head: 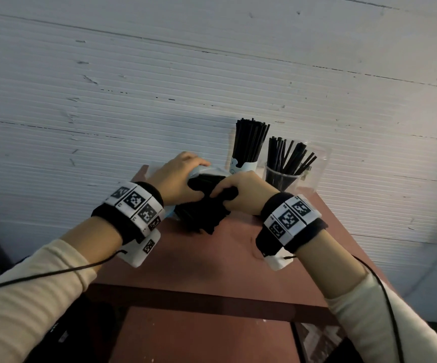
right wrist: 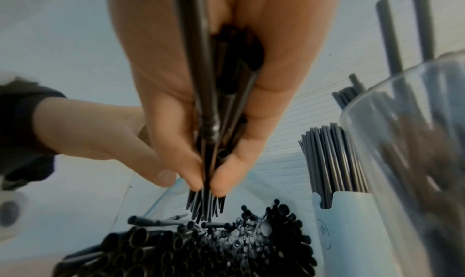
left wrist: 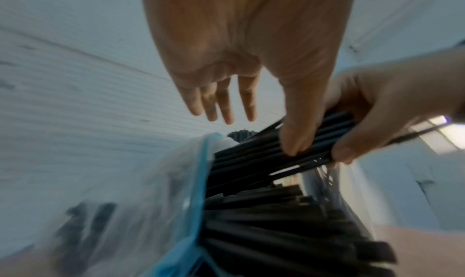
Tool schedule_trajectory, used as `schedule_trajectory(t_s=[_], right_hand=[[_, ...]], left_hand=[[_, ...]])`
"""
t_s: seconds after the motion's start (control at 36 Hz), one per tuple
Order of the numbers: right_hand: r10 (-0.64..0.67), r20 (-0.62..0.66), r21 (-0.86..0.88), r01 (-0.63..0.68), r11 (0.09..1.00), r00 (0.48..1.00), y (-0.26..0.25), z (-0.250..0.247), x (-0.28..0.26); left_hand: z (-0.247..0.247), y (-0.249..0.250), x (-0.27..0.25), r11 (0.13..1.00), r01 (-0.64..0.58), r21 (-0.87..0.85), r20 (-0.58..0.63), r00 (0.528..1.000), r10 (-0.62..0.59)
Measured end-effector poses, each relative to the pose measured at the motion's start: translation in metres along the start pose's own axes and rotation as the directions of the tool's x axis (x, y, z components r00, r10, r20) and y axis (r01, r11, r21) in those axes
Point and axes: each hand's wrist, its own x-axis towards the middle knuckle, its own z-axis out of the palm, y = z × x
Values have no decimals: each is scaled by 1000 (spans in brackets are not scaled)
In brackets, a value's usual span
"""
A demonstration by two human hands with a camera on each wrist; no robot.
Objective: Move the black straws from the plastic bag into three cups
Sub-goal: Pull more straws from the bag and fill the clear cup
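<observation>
A clear plastic bag (head: 206,171) with a blue rim (left wrist: 201,182) lies on the brown table (head: 212,260), full of black straws (head: 201,218). My right hand (head: 235,192) grips a small bundle of black straws (right wrist: 206,207) just above the open ends of those in the bag (right wrist: 214,247). My left hand (head: 180,176) rests at the bag's mouth with its fingers (left wrist: 226,102) straight, while its thumb (left wrist: 294,138) presses on the bundle. A pale paper cup (head: 243,167) and a clear cup (head: 282,178) behind the hands both hold straws. Only these two cups show.
A white ribbed wall (head: 159,87) rises directly behind the table and cups. The table is narrow, with its front edge (head: 199,294) near my forearms and floor on either side. Cables run from both wrist bands.
</observation>
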Motion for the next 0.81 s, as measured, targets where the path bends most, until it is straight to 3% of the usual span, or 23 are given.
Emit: schedule_trajectory(t_s=[0.06,0.14,0.33,0.42,0.47,0.56,0.72,0.81], right_hand=[[-8,4,-17,8,1000,1000,0,-4,-12],[-42,-5,-49,42,998,999,0,-8,-28],[-134,-55,-14,133,991,989,12,-28,-62],[-179,-116,-55,174,983,977,23,-39,-73],[-182,-226,-74,170,983,957,29,-49,-81],[-162,-432,-101,131,986,887,34,-65,-92],[-201,-767,-32,278,960,609,24,-82,-93],[-186,-801,-3,306,952,569,17,-85,-86]], left_hand=[[5,16,2,995,-99,21,54,994,98],[14,40,7,980,-145,139,152,981,123],[32,76,13,930,-215,297,95,976,195],[32,86,14,952,-200,231,49,980,194],[33,87,15,983,-151,105,60,988,145],[34,87,19,993,-20,-119,24,999,23],[36,107,29,919,-26,-394,-104,994,-17],[36,115,34,880,-14,-475,-99,994,-37]])
